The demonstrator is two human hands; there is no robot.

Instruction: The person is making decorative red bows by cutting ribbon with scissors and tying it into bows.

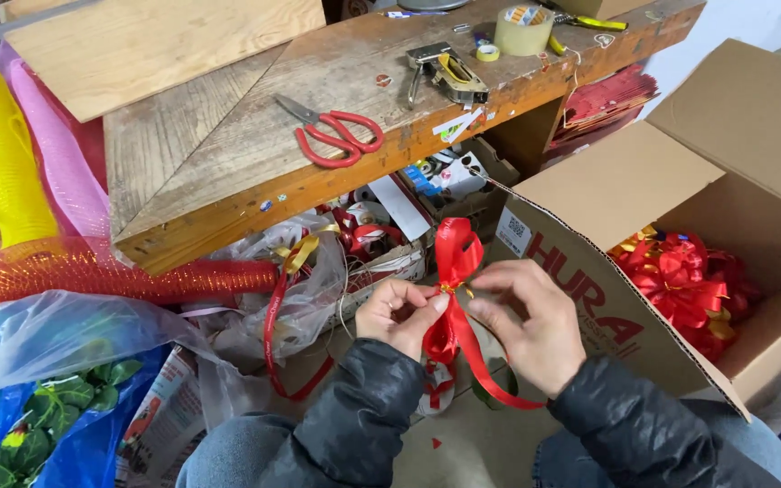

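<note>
I look down from a head camera at two hands working a red bow (456,262) in front of a wooden bench (228,136). The bow is my landmark. It sits between the hands, its loops standing up above the fingers and its tails hanging down and to the right, so its long axis runs nearly upright, leaning a little.

The left hand (398,314) is just left of the bow, its fingers curled, thumb and forefinger pressed together on the bow's waist. The right hand (526,321) is just right of the bow, its thumb and forefinger pinching a thin gold tie (456,289) at the same waist. Both hands touch the bow; neither is clearly nearer. The other right fingers are loosely bent; I cannot tell whether they touch the ribbon.

Right of the bow, close to the right hand, stands an open cardboard box (616,181) with more red bows (684,289) inside. Its near flap edge runs just beside the right wrist, so room is tight on that side. Above the bow, on the bench, lie red scissors (341,136), a stapler (449,74) and a tape roll (523,29). Left of the bow, plastic bags (309,280) and ribbon scraps crowd under the bench. Below the bow, over my lap, the space is open.
</note>
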